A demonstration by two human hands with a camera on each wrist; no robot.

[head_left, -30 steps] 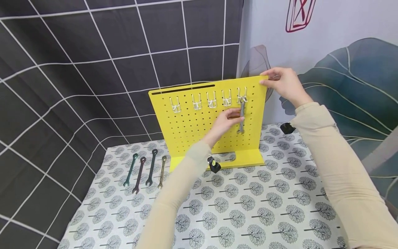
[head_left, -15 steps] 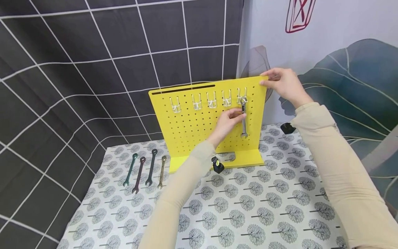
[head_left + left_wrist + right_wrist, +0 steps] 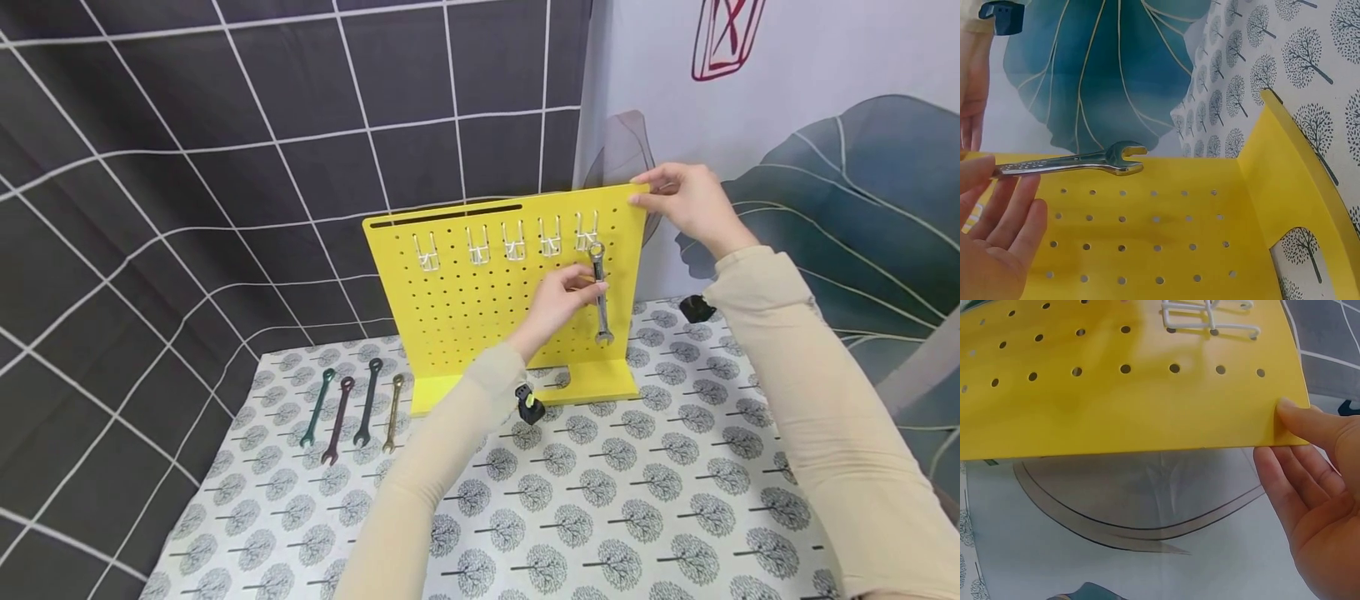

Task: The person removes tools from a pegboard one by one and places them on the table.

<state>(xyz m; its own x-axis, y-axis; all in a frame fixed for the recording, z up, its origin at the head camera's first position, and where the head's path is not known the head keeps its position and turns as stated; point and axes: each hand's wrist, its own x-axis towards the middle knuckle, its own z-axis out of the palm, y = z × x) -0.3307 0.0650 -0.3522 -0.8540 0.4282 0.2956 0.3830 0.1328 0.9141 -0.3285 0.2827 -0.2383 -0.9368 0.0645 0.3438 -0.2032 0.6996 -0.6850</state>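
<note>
A yellow pegboard [image 3: 480, 300] stands upright on the patterned tablecloth, with a row of white wire hooks [image 3: 550, 242] near its top. My left hand [image 3: 558, 302] pinches a silver wrench [image 3: 600, 293] by its shaft in front of the board's right side. The wrench hangs nearly upright, with its ring end just below the rightmost hook. In the left wrist view the wrench [image 3: 1072, 164] lies across the board [image 3: 1166, 231] with its open end free. My right hand [image 3: 686, 200] pinches the board's top right corner. Its thumb [image 3: 1297, 415] lies on the front face [image 3: 1116, 406].
Several coloured wrenches [image 3: 352, 412] lie side by side on the cloth, left of the board's foot [image 3: 592, 387]. A dark gridded curtain [image 3: 225, 125] hangs behind and to the left. A leaf-printed backdrop [image 3: 862, 167] hangs to the right. Patterned cloth [image 3: 600, 500] stretches out in front of the board.
My left hand has drawn the silver wrench down and to the right, away from the rightmost hook where it hung. My right hand has stayed on the board's corner.
</note>
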